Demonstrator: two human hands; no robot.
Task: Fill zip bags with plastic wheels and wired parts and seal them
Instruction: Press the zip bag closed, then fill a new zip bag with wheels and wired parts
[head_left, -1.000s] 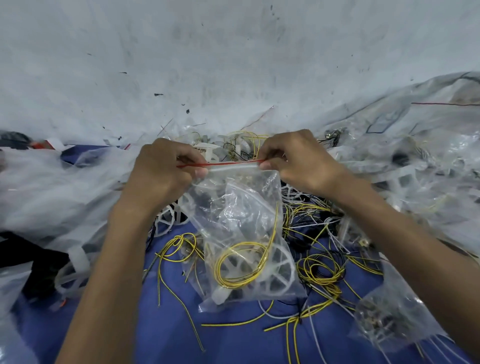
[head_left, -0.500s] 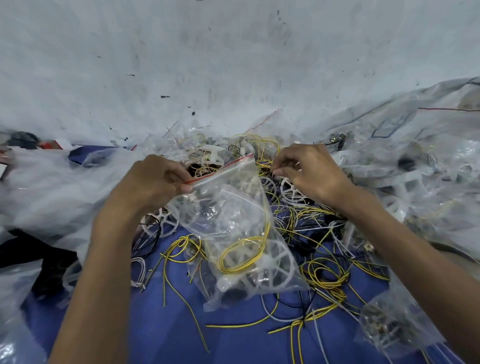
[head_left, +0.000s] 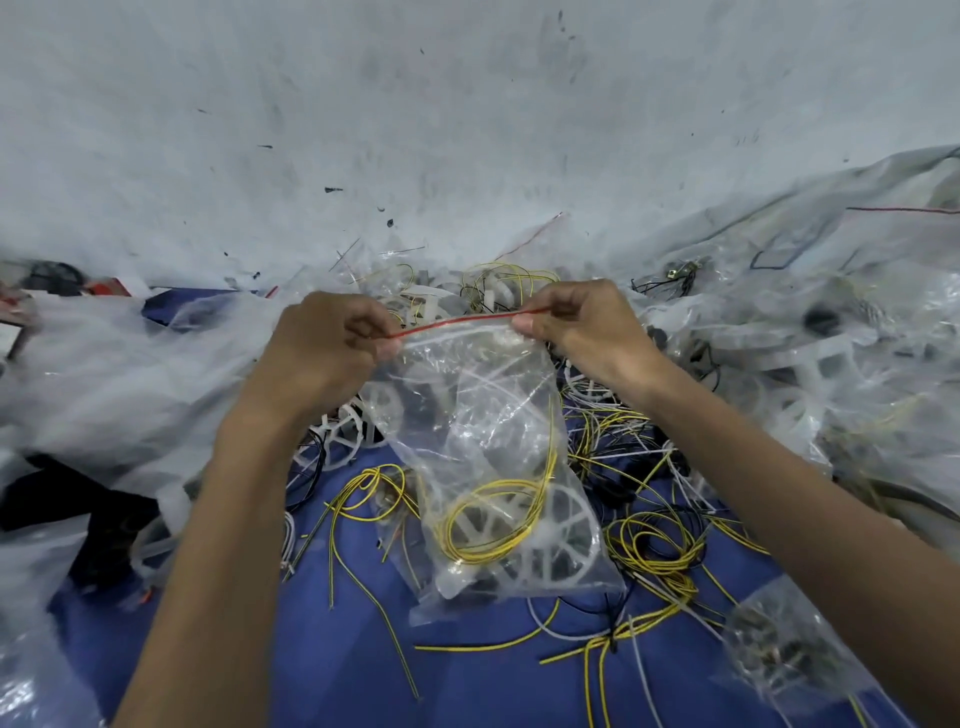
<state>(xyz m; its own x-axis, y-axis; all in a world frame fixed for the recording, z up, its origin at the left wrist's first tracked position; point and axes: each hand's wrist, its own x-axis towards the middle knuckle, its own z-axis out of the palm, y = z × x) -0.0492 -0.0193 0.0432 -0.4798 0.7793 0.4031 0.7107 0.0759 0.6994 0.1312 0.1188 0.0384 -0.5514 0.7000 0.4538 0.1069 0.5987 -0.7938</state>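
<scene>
Clear plastic forms the zip bag, which hangs between the two hands above the blue surface, its lower corners resting on the wires strewn there. The left hand pinches the left end of the bag's red zip strip between thumb and curled fingers, and the right hand pinches the right end the same way, so that the strip is drawn taut and slopes slightly upward toward the right. Whether the strip is pressed closed along its length cannot be told. Inside the bag, low down, lies a white plastic wheel with spokes, and a coil of yellow wire loops over it, one strand running up the bag's right side. Just beside the left wrist, on the surface, lies another white wheel, partly behind the bag. Loose yellow wires, with thin white and black ones among them, lie tangled to the right of the bag and under the right forearm, and more trail across the blue surface on the left. A smaller clear bag holding dark small parts lies at the lower right, under the right forearm. Crumpled translucent plastic sheeting is heaped to the left, and a further heap of plastic bags with white parts rises to the right. Behind everything stands a pale, scuffed wall.
</scene>
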